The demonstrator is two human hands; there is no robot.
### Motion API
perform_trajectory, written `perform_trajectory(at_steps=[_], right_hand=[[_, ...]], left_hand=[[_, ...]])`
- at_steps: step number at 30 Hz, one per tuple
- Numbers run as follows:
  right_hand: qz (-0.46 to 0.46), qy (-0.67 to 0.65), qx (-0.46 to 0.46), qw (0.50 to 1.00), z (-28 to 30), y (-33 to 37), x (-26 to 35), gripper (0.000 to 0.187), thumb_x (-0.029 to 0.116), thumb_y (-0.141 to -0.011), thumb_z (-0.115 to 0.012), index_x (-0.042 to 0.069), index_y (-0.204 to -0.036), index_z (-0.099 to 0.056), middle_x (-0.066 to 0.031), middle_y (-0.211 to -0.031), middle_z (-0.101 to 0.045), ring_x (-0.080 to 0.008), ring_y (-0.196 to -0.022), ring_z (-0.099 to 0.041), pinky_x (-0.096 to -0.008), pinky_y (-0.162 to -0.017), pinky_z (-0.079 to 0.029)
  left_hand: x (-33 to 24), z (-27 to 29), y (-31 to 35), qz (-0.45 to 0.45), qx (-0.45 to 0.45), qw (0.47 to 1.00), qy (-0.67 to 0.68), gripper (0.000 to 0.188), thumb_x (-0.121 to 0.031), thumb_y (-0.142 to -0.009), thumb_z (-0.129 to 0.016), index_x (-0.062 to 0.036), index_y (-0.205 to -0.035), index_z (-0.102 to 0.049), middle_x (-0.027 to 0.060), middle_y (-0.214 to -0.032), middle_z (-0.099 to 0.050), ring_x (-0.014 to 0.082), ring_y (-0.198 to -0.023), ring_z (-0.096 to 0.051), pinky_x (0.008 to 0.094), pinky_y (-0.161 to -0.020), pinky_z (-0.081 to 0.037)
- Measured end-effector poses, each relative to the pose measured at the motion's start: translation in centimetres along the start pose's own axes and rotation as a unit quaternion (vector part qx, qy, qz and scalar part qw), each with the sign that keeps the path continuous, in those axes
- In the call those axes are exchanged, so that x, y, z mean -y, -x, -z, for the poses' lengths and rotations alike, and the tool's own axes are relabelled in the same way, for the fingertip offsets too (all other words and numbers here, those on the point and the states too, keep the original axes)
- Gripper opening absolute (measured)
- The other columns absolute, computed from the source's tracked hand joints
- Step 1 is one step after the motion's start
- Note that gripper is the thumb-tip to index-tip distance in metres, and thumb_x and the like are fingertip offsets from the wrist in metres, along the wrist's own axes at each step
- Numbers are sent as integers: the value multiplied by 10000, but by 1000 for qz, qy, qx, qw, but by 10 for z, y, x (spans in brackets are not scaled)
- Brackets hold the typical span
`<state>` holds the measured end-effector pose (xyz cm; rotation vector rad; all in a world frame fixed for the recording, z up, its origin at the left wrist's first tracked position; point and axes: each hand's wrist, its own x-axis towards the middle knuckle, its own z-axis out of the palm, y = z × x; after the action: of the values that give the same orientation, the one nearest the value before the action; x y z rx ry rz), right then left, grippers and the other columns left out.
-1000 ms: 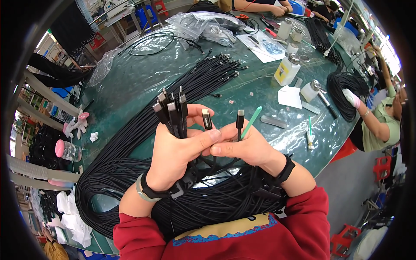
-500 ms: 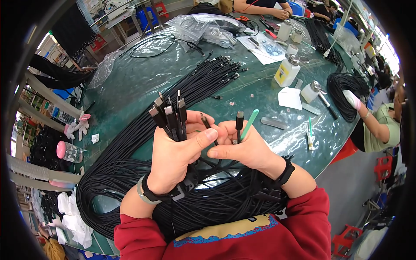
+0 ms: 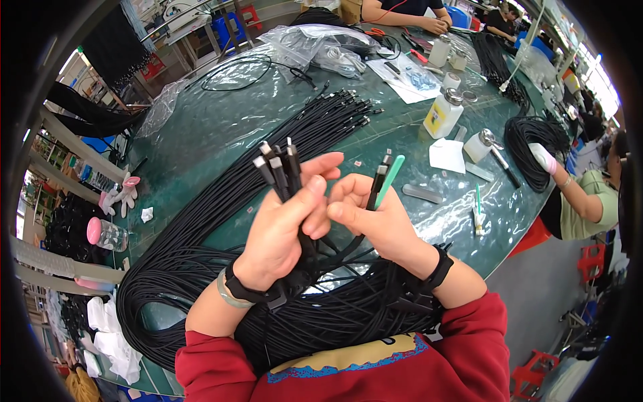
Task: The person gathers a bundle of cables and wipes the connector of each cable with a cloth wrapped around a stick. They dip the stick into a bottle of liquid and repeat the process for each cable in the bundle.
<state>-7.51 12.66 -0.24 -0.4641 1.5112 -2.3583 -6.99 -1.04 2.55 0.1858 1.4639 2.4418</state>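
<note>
My left hand (image 3: pixel 274 231) is closed around several black cables, whose metal-tipped plugs (image 3: pixel 276 164) stick up above the thumb in a small bunch. Its index finger is stretched out toward the right. Close beside it, my right hand (image 3: pixel 382 228) grips black cable ends (image 3: pixel 378 182) with plugs pointing up, together with a slim green stick (image 3: pixel 390 179). The fingertips of both hands nearly meet; whether they touch is hard to see. Below my wrists lies a large looped bundle of black cables (image 3: pixel 154 268), its plug ends (image 3: pixel 348 107) fanned out farther up the table.
White bottles (image 3: pixel 443 114) with metal tops, a white paper (image 3: pixel 447 155) and a clear strip (image 3: pixel 422 194) lie on the green table (image 3: pixel 194 127) to the right. A co-worker's gloved hand (image 3: pixel 543 158) rests on coiled cables at far right. Plastic bags (image 3: pixel 295 43) lie at the back.
The single plug between my hands has gone from there, and a second plug now shows in my right hand. My left hand's bunch has shifted right, and its index finger has stretched out.
</note>
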Motion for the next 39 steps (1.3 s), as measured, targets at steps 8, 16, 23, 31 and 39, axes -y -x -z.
perform_trajectory(at_steps=[8, 16, 23, 31, 39], right_hand=[[-8, 19, -13, 1000, 6, 4, 1, 128, 76, -804, -574, -38, -860, -567, -52, -667, -583, -101, -547, -546, -216, -513, -431], [13, 140, -35, 989, 8, 4, -2, 76, 48, -790, -574, -21, -821, -583, -9, -643, -562, -44, -550, -511, -178, -493, -377], [-6, 106, -31, 994, 8, 9, 3, 58, 40, -770, -579, -2, -808, -589, 41, -631, -532, 0, -538, -442, -162, -479, -323], [-45, 122, 67, 989, 5, 10, 11, 105, 64, -770, -591, 4, -855, -604, 50, -617, -509, -4, -510, -395, -171, -453, -288], [-37, 142, 97, 984, 7, 10, 10, 126, 71, -762, -614, 1, -865, -632, 27, -606, -519, -16, -510, -411, -191, -462, -327]], left_hand=[[14, 5, -1, 42, 77, 996, -25, 407, -268, -898, -417, 9, -1195, -424, 32, -915, -544, 47, -639, -429, 197, -562, -385], [22, 1, 0, 10, 20, 999, -44, 399, -270, -891, -434, 4, -1181, -445, 30, -950, -547, 71, -685, -472, 216, -617, -422], [-2, 16, -3, -44, -51, 997, 30, 361, -205, -852, -504, 20, -1132, -469, 15, -925, -546, 45, -626, -479, 174, -524, -386], [-12, 6, 9, 11, -22, 997, -78, 342, -37, -735, -634, 24, -1047, -507, 10, -750, -545, 17, -520, -450, 139, -414, -285], [-11, 7, 10, 6, -30, 998, -62, 223, -57, -741, -634, 26, -928, -546, 27, -669, -546, 13, -471, -416, 154, -388, -244]])
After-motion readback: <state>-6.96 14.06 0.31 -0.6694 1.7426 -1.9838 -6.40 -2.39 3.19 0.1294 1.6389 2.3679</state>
